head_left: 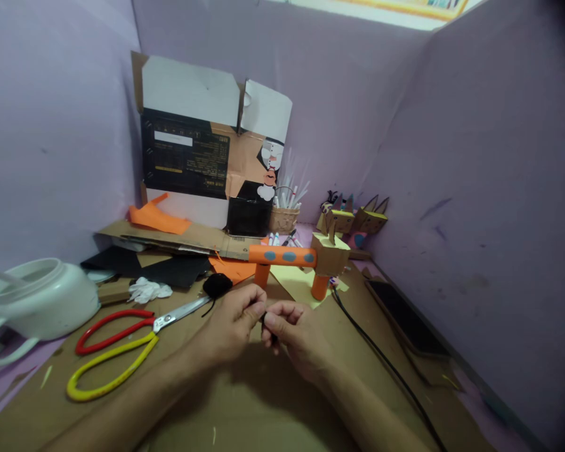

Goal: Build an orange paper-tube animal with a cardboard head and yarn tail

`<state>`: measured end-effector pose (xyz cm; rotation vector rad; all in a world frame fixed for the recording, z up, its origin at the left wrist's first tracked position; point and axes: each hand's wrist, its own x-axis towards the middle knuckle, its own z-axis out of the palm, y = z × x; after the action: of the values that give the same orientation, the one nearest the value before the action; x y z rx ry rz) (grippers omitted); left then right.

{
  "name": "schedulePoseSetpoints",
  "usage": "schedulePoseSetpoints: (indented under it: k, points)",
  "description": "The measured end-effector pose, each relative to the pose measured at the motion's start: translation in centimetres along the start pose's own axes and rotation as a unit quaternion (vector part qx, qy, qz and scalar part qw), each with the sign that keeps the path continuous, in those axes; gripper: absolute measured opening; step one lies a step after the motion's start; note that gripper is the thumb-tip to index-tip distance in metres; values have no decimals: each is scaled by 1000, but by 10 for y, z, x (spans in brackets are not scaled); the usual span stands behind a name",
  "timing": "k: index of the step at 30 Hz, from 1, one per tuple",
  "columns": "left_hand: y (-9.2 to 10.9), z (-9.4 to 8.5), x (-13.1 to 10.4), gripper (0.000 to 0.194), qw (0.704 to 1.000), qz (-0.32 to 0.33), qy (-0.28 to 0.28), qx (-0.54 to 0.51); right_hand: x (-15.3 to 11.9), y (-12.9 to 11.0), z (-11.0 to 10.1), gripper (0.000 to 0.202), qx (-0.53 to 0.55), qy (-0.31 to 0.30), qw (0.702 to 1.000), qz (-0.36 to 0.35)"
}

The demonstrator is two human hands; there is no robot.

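Observation:
My left hand [242,317] and my right hand [287,329] meet above the table, fingertips pinched together. Between them is a small black piece [263,318], mostly hidden by the fingers; its kind does not show clearly. Just beyond stands a craft animal [289,256] with an orange tube body, grey-blue spots, orange tube legs and a cardboard box head. Close to my left hand lies a ball of black yarn [217,285] with a loose strand. Scissors [155,323] with one red and one yellow handle rest to the left, blades towards the yarn.
On the left stands a white pot [70,301]. Crumpled white tissue [149,290], black sheets [155,267] and orange paper [157,216] lie behind. An opened carton [188,157] leans on the wall. A black cable [381,351] and a phone [407,317] lie right.

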<state>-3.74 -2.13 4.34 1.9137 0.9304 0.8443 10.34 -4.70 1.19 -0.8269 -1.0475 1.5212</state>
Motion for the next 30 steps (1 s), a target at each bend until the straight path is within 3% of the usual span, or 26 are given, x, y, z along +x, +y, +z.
schedulePoseSetpoints:
  k: [6,12,16,25,30]
  points:
    - [5,4,-4,20,996,8,47,71,0,1,1,18,-19,23,999,-16]
    - [3,3,0,23,992,-55,-33,-113,0,-5,0,29,76,-45,996,12]
    - [-2,3,1,23,985,-35,-48,-164,2,-5,-1,28,116,-57,991,45]
    - [0,1,0,18,997,68,-4,32,1,-9,-5,19,124,-52,984,117]
    - [3,0,-1,17,993,91,-5,71,1,-8,-7,19,94,-37,988,117]
